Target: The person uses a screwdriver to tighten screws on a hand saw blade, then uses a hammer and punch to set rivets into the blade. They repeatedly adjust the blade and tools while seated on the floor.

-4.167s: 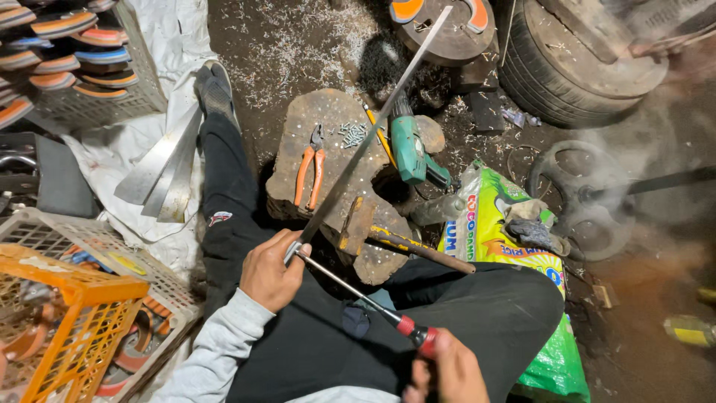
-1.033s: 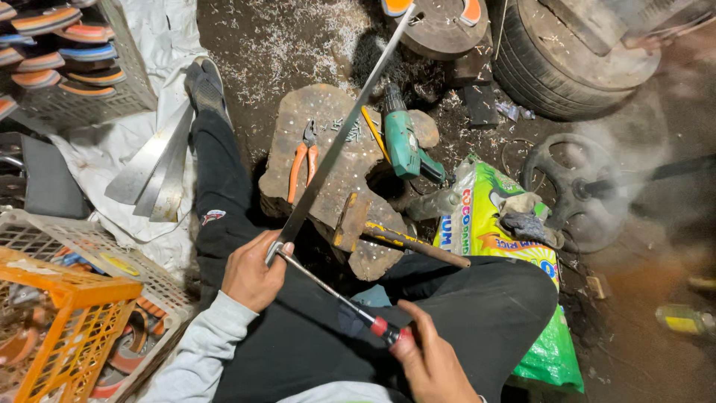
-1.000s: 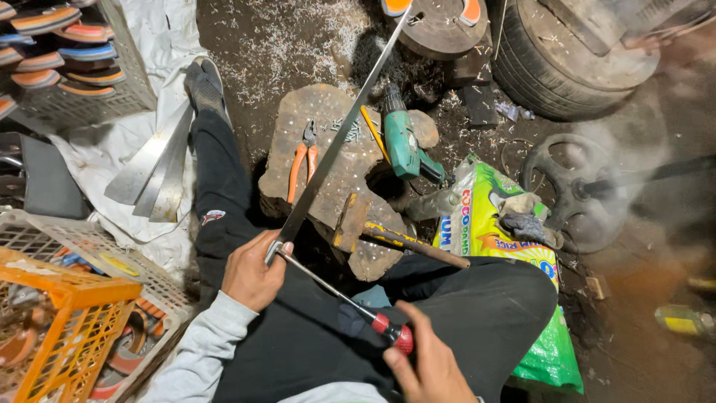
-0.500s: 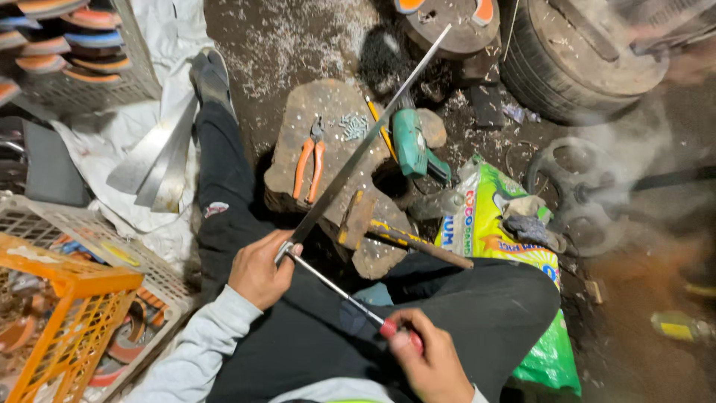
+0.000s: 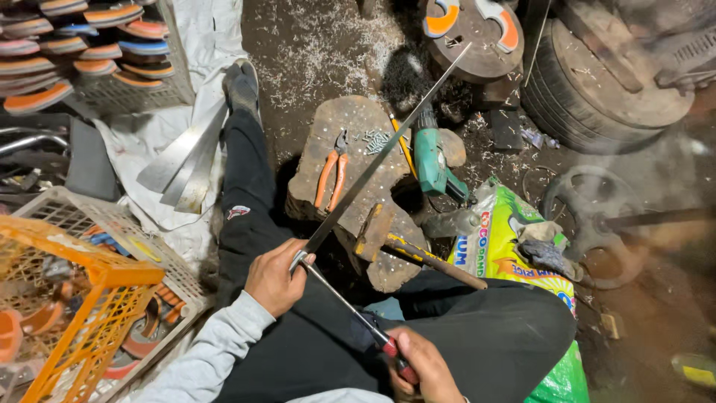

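My left hand (image 5: 274,277) grips the near end of a long bare metal blade (image 5: 388,147) that slants up and away over a worn wooden block (image 5: 356,172). A thin steel rod with a red and black handle (image 5: 350,312) is held by my right hand (image 5: 425,366) at the handle. The rod's tip meets the blade right at my left fist. I sit on the ground in dark trousers, left leg stretched out past the block.
Orange-handled pliers (image 5: 328,177), screws and a hammer (image 5: 410,250) lie on the block. A green power drill (image 5: 432,160) and a green printed bag (image 5: 522,261) sit right of it. Orange and white crates (image 5: 89,298) stand at left, metal blades (image 5: 183,168) on cloth, a tyre (image 5: 597,82) far right.
The view has shifted slightly. My right hand has slid the rod back and forth against the blade; my left hand keeps its grip on the blade.
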